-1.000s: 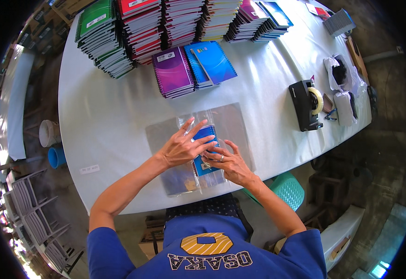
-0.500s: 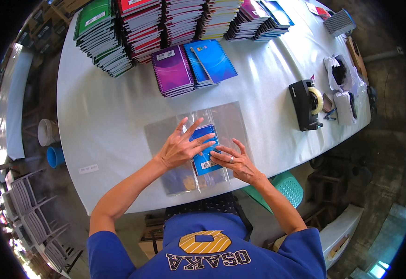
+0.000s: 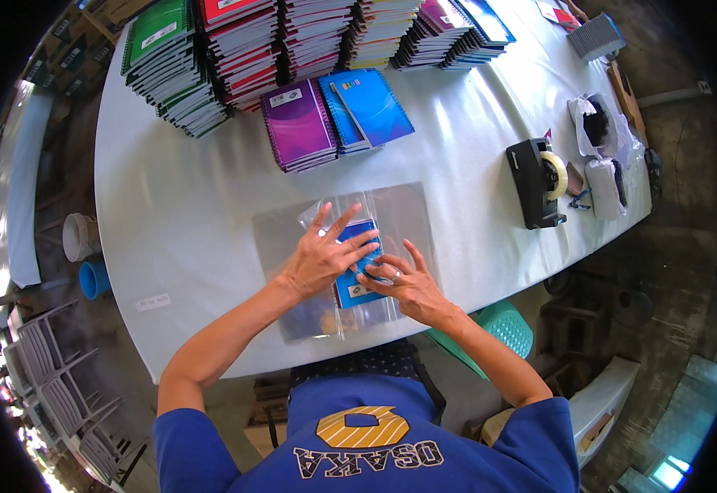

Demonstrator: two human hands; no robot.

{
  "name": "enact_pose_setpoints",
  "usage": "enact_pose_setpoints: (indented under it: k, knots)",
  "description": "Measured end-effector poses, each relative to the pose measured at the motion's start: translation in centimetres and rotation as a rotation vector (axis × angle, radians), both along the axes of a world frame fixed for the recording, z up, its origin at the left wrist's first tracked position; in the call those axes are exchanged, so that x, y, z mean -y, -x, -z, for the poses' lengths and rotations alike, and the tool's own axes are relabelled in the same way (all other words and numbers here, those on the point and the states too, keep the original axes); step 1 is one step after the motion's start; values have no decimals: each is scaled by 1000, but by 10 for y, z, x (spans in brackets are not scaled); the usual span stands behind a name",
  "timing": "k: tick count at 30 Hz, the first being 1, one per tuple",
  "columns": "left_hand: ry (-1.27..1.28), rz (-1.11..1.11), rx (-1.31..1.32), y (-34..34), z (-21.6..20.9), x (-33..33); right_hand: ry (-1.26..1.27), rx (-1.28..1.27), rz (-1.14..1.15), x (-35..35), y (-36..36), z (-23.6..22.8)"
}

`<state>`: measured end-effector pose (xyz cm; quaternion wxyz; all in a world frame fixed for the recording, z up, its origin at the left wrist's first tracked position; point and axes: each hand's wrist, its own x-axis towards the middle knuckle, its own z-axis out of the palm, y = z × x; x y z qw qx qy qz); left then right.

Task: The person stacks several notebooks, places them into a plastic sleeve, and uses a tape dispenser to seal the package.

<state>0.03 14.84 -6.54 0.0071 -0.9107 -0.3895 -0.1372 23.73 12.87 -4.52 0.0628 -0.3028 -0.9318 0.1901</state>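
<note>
A small blue notebook (image 3: 350, 301) lies near the front edge of the table, with clear plastic film (image 3: 403, 209) spread flat around and under it. Across the notebook's upper left, my left hand (image 3: 315, 261) rests with fingers spread. My right hand (image 3: 420, 294), wearing a ring, touches the notebook's right side; some of its fingers bend over the cover and others stick up apart. Whether the film is pinched under the right fingertips is hidden.
Beyond my hands sit a purple spiral notebook (image 3: 297, 123) and blue spiral notebooks (image 3: 371, 107). Tall notebook stacks (image 3: 239, 53) line the far side. A black tape dispenser (image 3: 531, 185) stands right, near plastic bags (image 3: 605, 177). A green plastic stool (image 3: 506, 329) is below the table edge.
My right hand has shifted slightly left, and its fingers have bent more over the notebook. My left hand stays spread on it. The whole view has shifted slightly.
</note>
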Motion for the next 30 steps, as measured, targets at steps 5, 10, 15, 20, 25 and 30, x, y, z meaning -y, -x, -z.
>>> enact_pose_setpoints:
  k: [5, 10, 15, 20, 25, 30]
  knots:
    - [171, -95, 20, -9, -21, -8, -3, -23, -18, 0, 0, -3]
    - [249, -199, -78, -31, -39, -22, -75, -107, -51, 0, -8, -6]
    - [399, -335, -244, -45, -46, -28, -129, -418, 490, -51, -143, -24]
    - [416, -338, -220, -56, -42, -37, -131, -430, 1170, -142, -351, -23]
    - [451, -456, -294, -57, -44, -35, 654, -316, 1233, -164, -359, -30]
    - [448, -494, -274, -55, -43, -35, 969, -544, 1200, -157, -363, -28]
